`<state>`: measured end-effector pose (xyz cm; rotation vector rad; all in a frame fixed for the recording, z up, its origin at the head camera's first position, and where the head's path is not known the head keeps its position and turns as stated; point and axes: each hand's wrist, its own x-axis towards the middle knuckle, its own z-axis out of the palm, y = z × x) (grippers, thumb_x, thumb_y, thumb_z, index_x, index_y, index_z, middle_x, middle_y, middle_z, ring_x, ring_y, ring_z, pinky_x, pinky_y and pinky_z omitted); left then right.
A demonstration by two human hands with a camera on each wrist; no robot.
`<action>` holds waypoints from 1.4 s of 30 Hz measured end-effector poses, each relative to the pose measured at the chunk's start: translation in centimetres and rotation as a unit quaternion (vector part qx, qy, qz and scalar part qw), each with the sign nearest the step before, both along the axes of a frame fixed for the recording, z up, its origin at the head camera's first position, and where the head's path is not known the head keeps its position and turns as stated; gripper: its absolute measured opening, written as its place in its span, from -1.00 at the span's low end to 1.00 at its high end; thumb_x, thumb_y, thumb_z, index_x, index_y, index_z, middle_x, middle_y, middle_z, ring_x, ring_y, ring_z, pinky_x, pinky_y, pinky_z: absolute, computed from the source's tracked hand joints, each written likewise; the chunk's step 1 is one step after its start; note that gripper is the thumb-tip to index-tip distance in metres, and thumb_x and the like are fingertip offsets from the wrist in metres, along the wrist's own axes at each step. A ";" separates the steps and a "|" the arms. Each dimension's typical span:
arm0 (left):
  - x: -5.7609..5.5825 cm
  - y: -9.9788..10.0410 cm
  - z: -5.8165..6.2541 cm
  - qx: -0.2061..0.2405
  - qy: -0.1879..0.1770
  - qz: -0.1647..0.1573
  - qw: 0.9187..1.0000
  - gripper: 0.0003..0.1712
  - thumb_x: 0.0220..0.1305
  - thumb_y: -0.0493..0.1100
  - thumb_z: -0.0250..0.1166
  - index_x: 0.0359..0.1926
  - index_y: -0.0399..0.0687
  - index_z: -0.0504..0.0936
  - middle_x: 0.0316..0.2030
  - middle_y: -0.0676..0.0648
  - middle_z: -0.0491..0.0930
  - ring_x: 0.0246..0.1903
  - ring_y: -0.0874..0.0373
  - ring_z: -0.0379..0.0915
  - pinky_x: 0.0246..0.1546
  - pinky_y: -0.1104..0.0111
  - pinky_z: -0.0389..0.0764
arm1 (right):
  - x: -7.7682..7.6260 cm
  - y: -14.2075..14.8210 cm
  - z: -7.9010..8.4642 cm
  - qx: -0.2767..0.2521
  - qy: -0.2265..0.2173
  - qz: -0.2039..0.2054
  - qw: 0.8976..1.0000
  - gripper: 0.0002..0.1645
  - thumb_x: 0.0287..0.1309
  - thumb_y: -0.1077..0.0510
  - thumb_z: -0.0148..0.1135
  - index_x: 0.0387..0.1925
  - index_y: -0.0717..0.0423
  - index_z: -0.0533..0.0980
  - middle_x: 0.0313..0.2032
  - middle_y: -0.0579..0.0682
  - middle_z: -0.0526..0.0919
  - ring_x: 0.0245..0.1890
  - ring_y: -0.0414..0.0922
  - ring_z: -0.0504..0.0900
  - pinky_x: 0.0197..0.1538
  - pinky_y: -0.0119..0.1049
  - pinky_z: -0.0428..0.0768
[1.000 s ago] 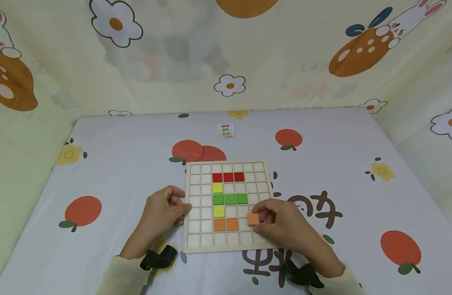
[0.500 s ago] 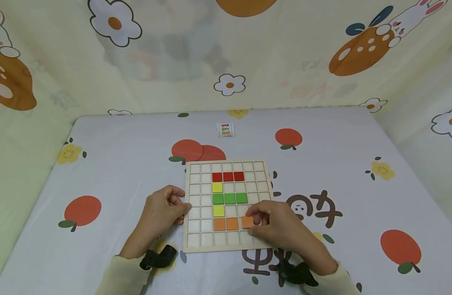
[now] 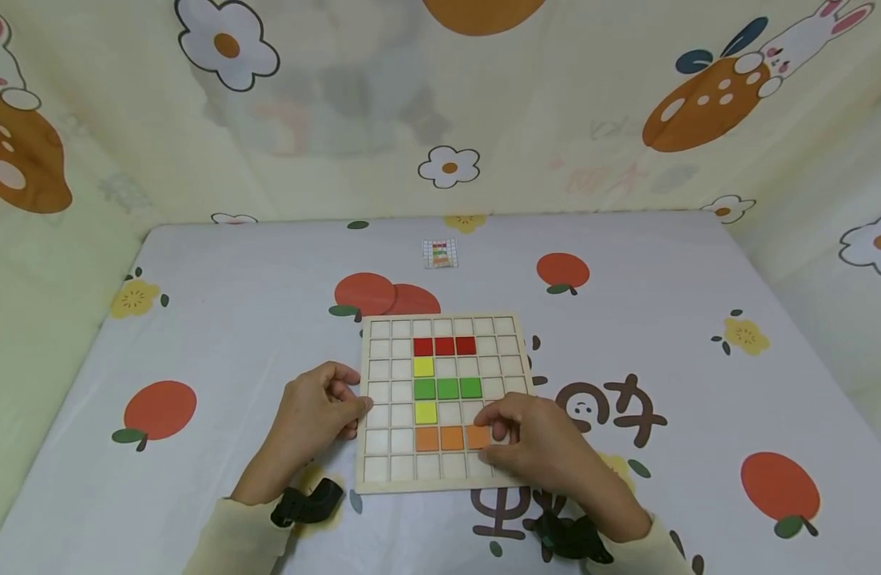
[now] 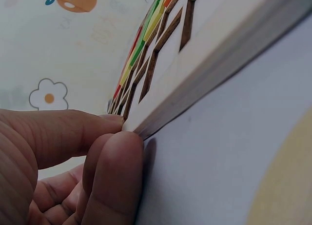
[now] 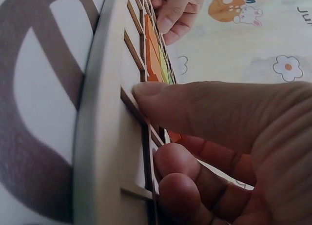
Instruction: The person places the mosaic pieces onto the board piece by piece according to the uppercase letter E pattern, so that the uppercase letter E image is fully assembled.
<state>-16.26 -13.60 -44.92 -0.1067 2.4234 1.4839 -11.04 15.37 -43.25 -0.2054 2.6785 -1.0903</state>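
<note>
A square wooden grid board [image 3: 378, 467] lies on the table, with red, yellow, green and orange square tiles in some cells. My right hand [image 3: 541, 443] holds an orange tile [image 3: 478, 438] between thumb and fingers, at the cell right of two other orange tiles [image 3: 440, 438]. Whether it lies flat cannot be told, as fingers cover its right side. Up close in the right wrist view, the thumb [image 5: 151, 91] touches the grid slats. At the board's left edge, my left hand [image 3: 318, 407] grips the rim; its thumb and a finger meet the frame [image 4: 195, 83] in the left wrist view.
A small card [image 3: 440, 253] printed with a coloured grid pattern lies behind the board. The patterned tablecloth [image 3: 253, 319] covers the table, and a printed curtain [image 3: 339, 104] hangs behind and at both sides.
My right hand has moved slightly left and down with the orange tile, from over the board's right part to the cell beside the other orange tiles. The left hand has stayed in place.
</note>
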 end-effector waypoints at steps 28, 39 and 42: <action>0.0 0.0 0.0 0.000 0.001 -0.002 1.000 -0.66 0.22 -0.33 0.49 -0.01 -0.26 0.59 -0.44 -0.11 0.59 -0.61 0.13 0.57 -0.51 0.40 0.68 | 0.0 0.0 -0.1 0.016 0.006 0.004 1.000 -0.65 -0.09 0.27 0.63 -0.21 -0.04 0.73 -0.47 -0.18 0.51 -0.49 -0.18 0.45 -0.50 -0.39 0.44; 0.0 0.0 0.0 -0.004 -0.001 -0.001 1.000 -0.65 0.23 -0.31 0.49 -0.01 -0.25 0.59 -0.44 -0.11 0.59 -0.62 0.13 0.56 -0.52 0.41 0.66 | -0.1 0.2 -0.2 0.012 0.007 0.009 1.000 -0.65 -0.07 0.26 0.62 -0.19 -0.03 0.74 -0.47 -0.20 0.50 -0.50 -0.19 0.45 -0.49 -0.39 0.44; 0.1 -0.1 0.0 -0.003 -0.004 0.000 1.000 -0.66 0.24 -0.32 0.48 -0.01 -0.26 0.59 -0.44 -0.11 0.58 -0.62 0.14 0.56 -0.52 0.40 0.67 | -0.1 0.3 -0.2 0.004 -0.004 0.007 1.000 -0.65 -0.06 0.26 0.63 -0.18 -0.04 0.73 -0.46 -0.19 0.51 -0.49 -0.18 0.46 -0.49 -0.40 0.45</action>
